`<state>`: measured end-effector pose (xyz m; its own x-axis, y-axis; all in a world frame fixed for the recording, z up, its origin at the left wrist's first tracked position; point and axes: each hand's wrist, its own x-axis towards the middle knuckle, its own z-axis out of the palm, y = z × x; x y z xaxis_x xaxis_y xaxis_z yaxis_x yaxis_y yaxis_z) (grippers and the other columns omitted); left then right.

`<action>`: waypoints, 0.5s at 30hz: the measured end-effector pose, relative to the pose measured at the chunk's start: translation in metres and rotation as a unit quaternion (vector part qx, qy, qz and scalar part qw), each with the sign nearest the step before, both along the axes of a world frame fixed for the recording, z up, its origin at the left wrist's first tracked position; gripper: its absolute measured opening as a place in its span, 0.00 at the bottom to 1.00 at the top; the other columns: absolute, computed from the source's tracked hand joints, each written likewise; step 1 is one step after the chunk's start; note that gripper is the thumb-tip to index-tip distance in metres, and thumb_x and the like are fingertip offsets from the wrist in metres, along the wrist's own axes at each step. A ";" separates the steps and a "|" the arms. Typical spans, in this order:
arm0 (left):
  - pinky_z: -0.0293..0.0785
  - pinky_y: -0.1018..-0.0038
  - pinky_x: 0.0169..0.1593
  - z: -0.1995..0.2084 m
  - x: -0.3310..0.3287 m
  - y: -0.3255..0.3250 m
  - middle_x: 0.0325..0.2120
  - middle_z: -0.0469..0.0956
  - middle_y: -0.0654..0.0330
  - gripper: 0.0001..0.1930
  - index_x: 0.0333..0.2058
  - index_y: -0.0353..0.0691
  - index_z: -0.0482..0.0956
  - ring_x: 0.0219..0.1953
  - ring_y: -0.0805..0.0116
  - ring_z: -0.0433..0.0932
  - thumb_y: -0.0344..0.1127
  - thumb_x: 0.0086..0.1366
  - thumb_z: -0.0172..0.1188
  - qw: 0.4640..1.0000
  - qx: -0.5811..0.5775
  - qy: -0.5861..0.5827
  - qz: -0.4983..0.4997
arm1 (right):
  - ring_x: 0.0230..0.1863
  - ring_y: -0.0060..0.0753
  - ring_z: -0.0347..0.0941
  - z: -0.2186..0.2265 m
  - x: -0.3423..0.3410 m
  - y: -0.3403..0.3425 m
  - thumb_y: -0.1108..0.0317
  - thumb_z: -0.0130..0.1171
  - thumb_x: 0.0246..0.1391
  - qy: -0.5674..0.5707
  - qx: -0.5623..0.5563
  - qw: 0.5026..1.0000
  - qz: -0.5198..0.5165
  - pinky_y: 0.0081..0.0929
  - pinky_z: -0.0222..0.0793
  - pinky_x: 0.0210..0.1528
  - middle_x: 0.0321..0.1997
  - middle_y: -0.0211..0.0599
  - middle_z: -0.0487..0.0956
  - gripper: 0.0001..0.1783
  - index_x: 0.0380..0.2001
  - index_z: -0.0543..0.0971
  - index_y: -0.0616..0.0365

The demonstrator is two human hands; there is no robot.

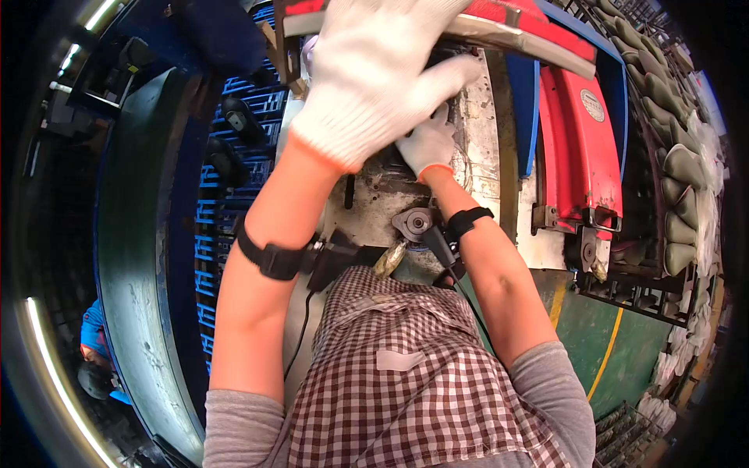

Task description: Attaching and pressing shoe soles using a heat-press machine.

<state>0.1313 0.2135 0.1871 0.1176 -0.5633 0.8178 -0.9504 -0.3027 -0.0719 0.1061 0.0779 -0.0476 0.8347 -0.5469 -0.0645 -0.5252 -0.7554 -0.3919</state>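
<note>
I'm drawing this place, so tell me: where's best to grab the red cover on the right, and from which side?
Probably the black handle at the near end of the red cover, coming from the near side. The handle sticks out as a loop, while the cover's top looks broad.

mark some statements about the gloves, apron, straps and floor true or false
1. The left hand and right hand both wear white knit gloves. True.
2. The checked apron is blue and yellow. False: it is brown and white.
3. Black straps circle both forearms. True.
4. The floor at right is plain red. False: it is green with yellow lines.
5. The left hand appears smaller than the right. False: it appears larger.
</note>
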 end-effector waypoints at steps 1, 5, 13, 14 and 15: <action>0.65 0.55 0.70 -0.003 -0.002 0.013 0.62 0.74 0.43 0.32 0.65 0.35 0.73 0.65 0.45 0.73 0.39 0.63 0.67 0.998 -0.025 0.043 -0.047 | 0.72 0.69 0.64 -0.009 -0.001 -0.013 0.51 0.73 0.44 -0.039 -0.005 0.999 -0.014 0.48 0.69 0.70 0.79 0.62 0.56 0.57 0.78 0.59 0.43; 0.63 0.58 0.73 -0.088 -0.031 0.111 0.66 0.72 0.45 0.32 0.69 0.32 0.66 0.69 0.52 0.70 0.35 0.70 0.64 0.869 -0.238 0.428 -0.064 | 0.61 0.45 0.78 -0.004 -0.033 -0.050 0.55 0.66 0.54 -0.254 0.533 0.807 -0.011 0.36 0.71 0.67 0.62 0.50 0.79 0.46 0.75 0.64 0.58; 0.64 0.48 0.72 -0.181 -0.040 0.145 0.72 0.62 0.43 0.33 0.75 0.39 0.55 0.72 0.44 0.63 0.55 0.82 0.42 0.401 -0.436 0.800 -0.100 | 0.70 0.61 0.69 0.021 -0.177 0.008 0.45 0.63 0.55 -0.167 0.916 0.361 -0.058 0.57 0.70 0.71 0.76 0.58 0.66 0.49 0.75 0.62 0.57; 0.62 0.49 0.74 -0.187 -0.041 0.144 0.72 0.61 0.43 0.34 0.74 0.39 0.56 0.73 0.45 0.63 0.58 0.82 0.38 0.365 -0.429 0.809 -0.168 | 0.66 0.63 0.73 0.020 -0.184 0.017 0.44 0.67 0.52 -0.121 0.955 0.272 0.013 0.62 0.82 0.57 0.73 0.59 0.68 0.53 0.75 0.61 0.58; 0.63 0.54 0.74 -0.196 -0.044 0.142 0.70 0.65 0.46 0.32 0.73 0.38 0.60 0.71 0.50 0.66 0.56 0.83 0.37 0.478 -0.363 0.785 -0.151 | 0.64 0.64 0.75 0.019 -0.190 0.026 0.43 0.68 0.51 -0.102 0.953 0.285 0.022 0.59 0.84 0.49 0.72 0.59 0.69 0.55 0.76 0.60 0.58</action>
<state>0.0874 0.3558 -0.0089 0.9109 -0.3831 -0.1534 0.3326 0.4618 0.8223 -0.0838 0.1034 -0.0283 0.9307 0.3304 -0.1570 -0.3512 0.9271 -0.1309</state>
